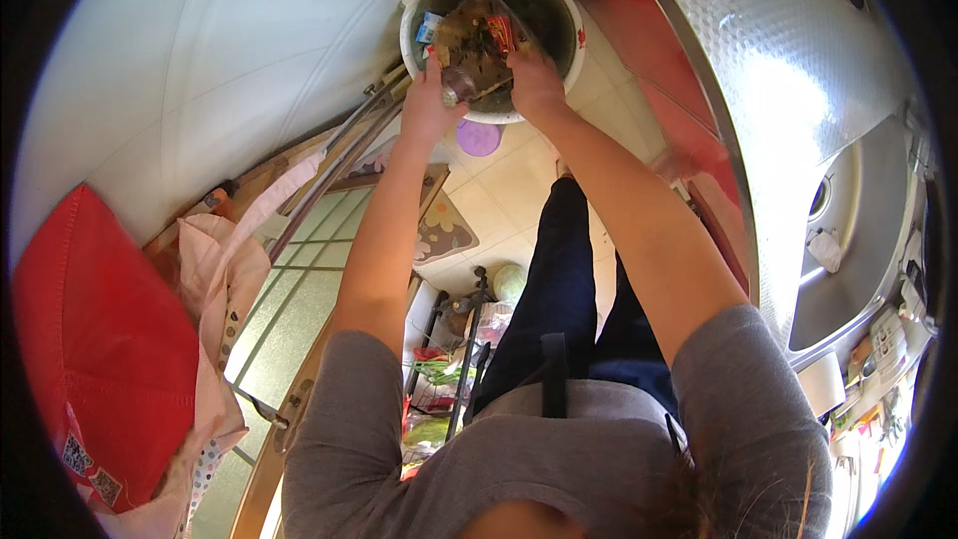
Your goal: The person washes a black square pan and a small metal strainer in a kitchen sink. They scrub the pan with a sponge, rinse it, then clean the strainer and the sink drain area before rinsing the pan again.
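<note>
A round white bin with a wet-looking, dark inside stands on the floor before me. In it lie a blue-and-white packet, a red packet and brown and dark scraps. My left hand is at the bin's near left rim, thumb and forefinger on either side of a small brown, partly clear object; whether it is gripped is unclear. My right hand reaches over the near right rim, its fingers bent beside the red packet. A thin straight edge runs across the bin towards it; its kind is unclear.
A purple round object is on the tiled floor near the bin. Red cabinet fronts and a steel counter with a sink lie right. Left are a glazed door and a red bag; a black rack stands below.
</note>
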The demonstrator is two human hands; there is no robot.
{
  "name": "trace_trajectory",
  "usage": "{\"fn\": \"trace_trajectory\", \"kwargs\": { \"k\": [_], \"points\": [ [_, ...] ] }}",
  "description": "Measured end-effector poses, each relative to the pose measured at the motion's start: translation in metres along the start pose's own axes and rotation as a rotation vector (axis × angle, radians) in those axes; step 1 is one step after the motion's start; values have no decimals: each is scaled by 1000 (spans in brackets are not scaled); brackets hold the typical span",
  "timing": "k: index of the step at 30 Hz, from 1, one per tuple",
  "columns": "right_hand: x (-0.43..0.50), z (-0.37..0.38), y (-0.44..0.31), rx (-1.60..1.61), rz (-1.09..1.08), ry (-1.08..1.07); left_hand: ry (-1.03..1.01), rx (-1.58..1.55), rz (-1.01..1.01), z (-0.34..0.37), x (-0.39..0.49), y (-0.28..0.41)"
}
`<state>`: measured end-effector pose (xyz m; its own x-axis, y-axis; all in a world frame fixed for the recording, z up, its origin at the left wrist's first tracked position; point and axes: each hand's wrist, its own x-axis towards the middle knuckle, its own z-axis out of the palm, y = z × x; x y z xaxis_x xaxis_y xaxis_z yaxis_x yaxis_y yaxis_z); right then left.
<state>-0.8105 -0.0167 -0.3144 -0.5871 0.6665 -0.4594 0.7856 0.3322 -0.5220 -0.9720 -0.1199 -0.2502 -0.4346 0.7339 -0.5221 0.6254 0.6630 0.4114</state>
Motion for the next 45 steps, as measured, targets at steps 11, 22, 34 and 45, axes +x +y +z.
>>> {"fn": "trace_trajectory", "kwargs": {
  "k": [11,22,34,45],
  "points": [
    [-11,6,24,261,-10,0,176,340,102,36,-12,-9],
    [-12,23,36,398,82,-26,191,254,79,37,-19,-3],
    [-11,8,41,576,172,-230,57,315,71,55,-11,-8],
    [-80,-104,-46,875,-190,268,-125,-1999,-266,-39,-60,58]
  ]
}}
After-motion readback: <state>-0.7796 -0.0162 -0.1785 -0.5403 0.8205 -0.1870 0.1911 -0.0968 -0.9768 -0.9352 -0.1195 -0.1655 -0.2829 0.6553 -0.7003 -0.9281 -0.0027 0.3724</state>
